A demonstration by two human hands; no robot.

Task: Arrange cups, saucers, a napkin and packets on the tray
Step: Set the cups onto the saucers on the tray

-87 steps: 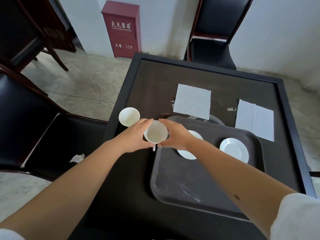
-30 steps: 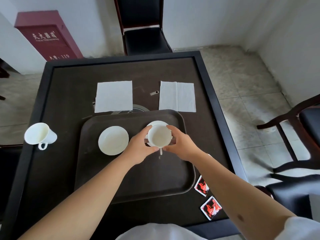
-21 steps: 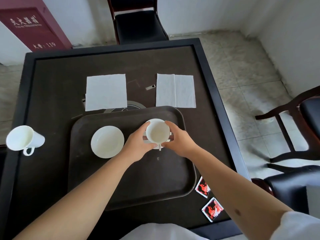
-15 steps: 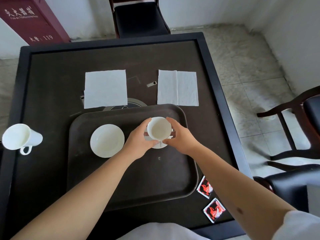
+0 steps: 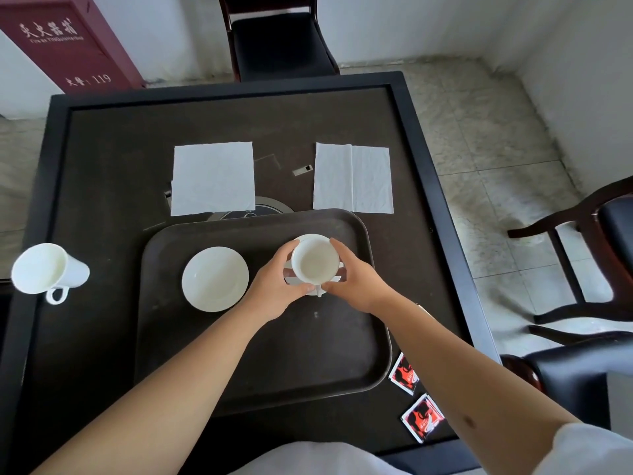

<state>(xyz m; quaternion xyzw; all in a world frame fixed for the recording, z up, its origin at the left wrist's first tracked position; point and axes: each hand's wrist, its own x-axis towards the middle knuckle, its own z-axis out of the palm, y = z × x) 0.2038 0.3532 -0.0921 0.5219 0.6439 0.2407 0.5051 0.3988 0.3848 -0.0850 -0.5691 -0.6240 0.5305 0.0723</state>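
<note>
A dark brown tray (image 5: 267, 365) lies on the black table. My left hand (image 5: 274, 289) and my right hand (image 5: 356, 286) both grip a white cup (image 5: 314, 262) from either side, right over the right saucer (image 5: 310, 238), whose rim shows behind the cup. Whether the cup touches the saucer I cannot tell. An empty white saucer (image 5: 215, 278) sits on the tray's left part. A second white cup (image 5: 44, 273) stands on the table at the far left. Two white napkins (image 5: 213, 178) (image 5: 352, 178) lie flat beyond the tray. Two red packets (image 5: 404, 373) (image 5: 423, 418) lie right of the tray's near corner.
A round metal disc (image 5: 253, 210) shows between the left napkin and the tray. A small grey tab (image 5: 303, 170) lies between the napkins. Dark chairs stand at the far side (image 5: 277, 39) and at the right (image 5: 589, 262). A red cabinet (image 5: 65, 46) is at the back left.
Both hands carried the cup from the table's left side over the tray to the right saucer and lowered it there. The camera view swung right, bringing the packets into view.
</note>
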